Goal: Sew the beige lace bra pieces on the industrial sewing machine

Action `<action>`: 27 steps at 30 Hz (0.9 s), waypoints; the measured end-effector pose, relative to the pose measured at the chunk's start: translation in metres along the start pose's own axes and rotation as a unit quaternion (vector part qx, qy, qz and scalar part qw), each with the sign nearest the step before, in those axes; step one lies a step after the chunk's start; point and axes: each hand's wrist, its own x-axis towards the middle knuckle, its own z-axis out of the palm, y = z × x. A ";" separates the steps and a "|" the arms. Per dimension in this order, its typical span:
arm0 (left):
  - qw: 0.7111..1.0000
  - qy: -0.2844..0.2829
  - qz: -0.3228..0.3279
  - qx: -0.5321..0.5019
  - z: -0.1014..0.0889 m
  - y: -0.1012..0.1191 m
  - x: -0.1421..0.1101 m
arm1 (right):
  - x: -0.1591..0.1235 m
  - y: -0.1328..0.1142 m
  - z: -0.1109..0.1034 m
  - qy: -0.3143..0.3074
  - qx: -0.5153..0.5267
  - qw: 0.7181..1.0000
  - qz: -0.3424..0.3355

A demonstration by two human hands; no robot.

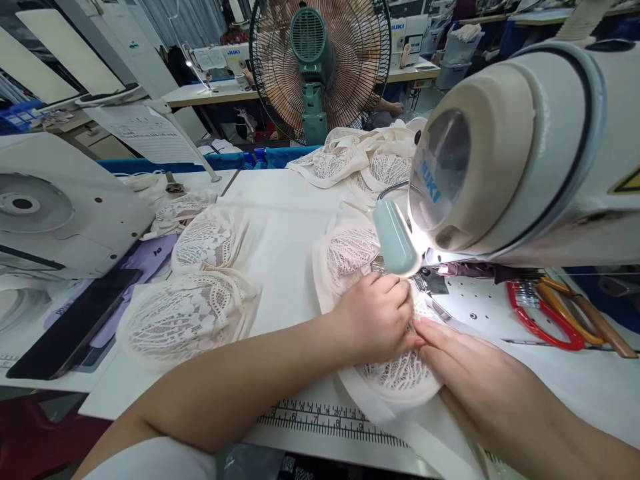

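Note:
A cream lace bra (400, 373) lies on the white sewing table, its middle by the needle area of a JUKI sewing machine (505, 147). My left hand (377, 317) is closed with curled fingers on the bra's centre, just below the machine's pale green lamp (395, 237). From the right, my right hand (465, 360) holds the bra's edge, its fingertips meeting those of my left hand. The upper cup (350, 253) reaches beyond my left hand, and the lower cup spreads beneath my wrists. The needle itself is hidden.
More lace bras (185, 307) lie to the left, and a pile of bras (370, 157) sits behind. Red-handled scissors (545, 317) rest at right. A black phone-like slab (75, 327) lies by the left machine (65, 200). A large fan (320, 67) stands beyond the table.

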 end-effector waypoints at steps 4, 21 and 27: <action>1.000 0.015 0.012 -0.007 0.002 -0.001 -0.001 | 0.002 -0.003 -0.008 0.011 -0.042 0.999 0.010; 0.999 0.008 -0.037 -0.026 0.009 0.001 0.001 | 0.001 -0.002 0.000 -0.014 -0.078 0.996 0.039; 0.999 0.016 -0.032 -0.023 0.011 -0.001 0.001 | 0.003 -0.001 -0.002 -0.024 -0.085 0.995 0.049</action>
